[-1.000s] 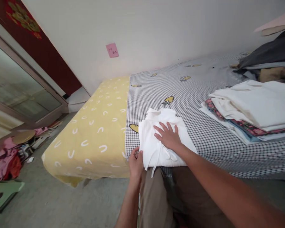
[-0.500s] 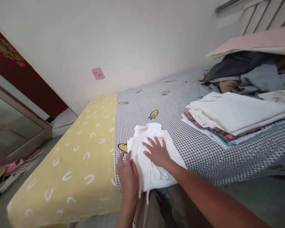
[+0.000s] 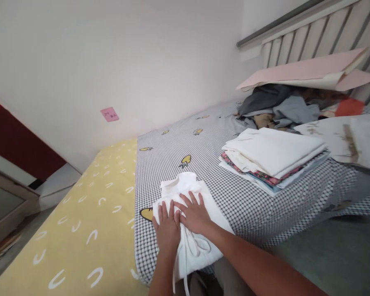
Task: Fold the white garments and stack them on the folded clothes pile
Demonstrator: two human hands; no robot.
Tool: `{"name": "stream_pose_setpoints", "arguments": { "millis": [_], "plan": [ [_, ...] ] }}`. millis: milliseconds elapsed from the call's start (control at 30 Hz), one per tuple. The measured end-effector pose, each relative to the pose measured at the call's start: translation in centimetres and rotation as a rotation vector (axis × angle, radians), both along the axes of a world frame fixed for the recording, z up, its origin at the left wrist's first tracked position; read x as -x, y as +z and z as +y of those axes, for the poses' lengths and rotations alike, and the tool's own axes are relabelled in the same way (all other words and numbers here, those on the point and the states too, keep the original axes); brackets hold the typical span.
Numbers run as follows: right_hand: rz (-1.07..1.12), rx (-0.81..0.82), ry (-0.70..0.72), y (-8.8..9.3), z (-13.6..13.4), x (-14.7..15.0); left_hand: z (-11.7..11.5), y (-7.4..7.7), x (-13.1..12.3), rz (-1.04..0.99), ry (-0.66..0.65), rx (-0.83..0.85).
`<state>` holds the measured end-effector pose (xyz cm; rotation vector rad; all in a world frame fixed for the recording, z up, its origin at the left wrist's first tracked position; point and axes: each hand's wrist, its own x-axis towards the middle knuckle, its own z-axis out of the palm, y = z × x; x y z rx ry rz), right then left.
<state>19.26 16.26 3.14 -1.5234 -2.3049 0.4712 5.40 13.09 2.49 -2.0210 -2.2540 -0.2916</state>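
Note:
A folded white garment (image 3: 214, 205) with a collar at its far end lies at the near edge of the bed. White tie strings (image 3: 192, 246) in a loose bow rest on its front and hang over the edge. My left hand (image 3: 167, 226) lies flat on the garment's left part, fingers spread. Beside it, my right hand (image 3: 193, 211) presses flat on the middle, just below the collar, also with fingers apart. The two hands touch or nearly touch at the thumb and fingers.
A stack of folded clothes (image 3: 272, 150) sits on the checked bed sheet (image 3: 178, 139) to the right. Behind it lie heaped clothes (image 3: 265, 100) under a pink sheet (image 3: 298, 72). Yellow fabric (image 3: 89, 209) covers the bed's left side. A pink note (image 3: 109, 114) is on the wall.
My left hand has moved from the garment's left edge onto its front, now flat beside my right hand. The camera view has turned to the right.

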Motion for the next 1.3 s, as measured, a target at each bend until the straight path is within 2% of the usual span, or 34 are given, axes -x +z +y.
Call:
{"name": "stream_pose_setpoints", "arguments": {
  "millis": [167, 267, 367, 467, 567, 900, 1000, 1133, 1233, 1300],
  "plan": [
    [0.153, 0.176, 0.079, 2.5, 1.3, -1.1, 0.3, -0.2, -0.3, 0.046, 0.011, -0.034],
    [0.211, 0.027, 0.007, 3.4, 1.7, -2.5, 0.3, -0.2, -0.4, 0.079, 0.034, -0.031],
    [0.064, -0.119, -0.077, 2.4, 2.1, -4.2, 0.3, -0.2, -0.6, 0.082, 0.043, -0.016],
    [-0.079, -0.103, -0.062, 0.0, 2.5, -5.4, 0.3, -0.3, -0.7, 0.076, 0.046, -0.024],
    [-0.111, -0.125, -0.054, -1.7, 2.8, -5.8, 0.4, -0.5, -0.7, 0.049, 0.059, -0.034],
    [-0.165, -0.150, -0.090, -2.0, 2.6, -5.5, 0.2, 0.1, -1.2, -0.044, 0.070, 0.018],
    [-0.178, -0.142, -0.092, -2.3, 2.7, -5.5, 0.4, 1.0, -0.8, -0.117, 0.061, 0.087],
    [-0.172, -0.147, -0.089, -2.2, 2.8, -5.4, 1.1, 3.7, -0.5, -0.211, 0.070, 0.168],
    [-0.163, -0.131, -0.088, -1.8, 2.7, -5.4, 1.3, 5.8, -1.4, -0.095, 0.048, 0.001],
    [-0.158, -0.133, -0.088, -1.7, 2.6, -5.3, 1.3, 6.1, -2.3, -0.003, -0.060, -0.097]
  ]
}}
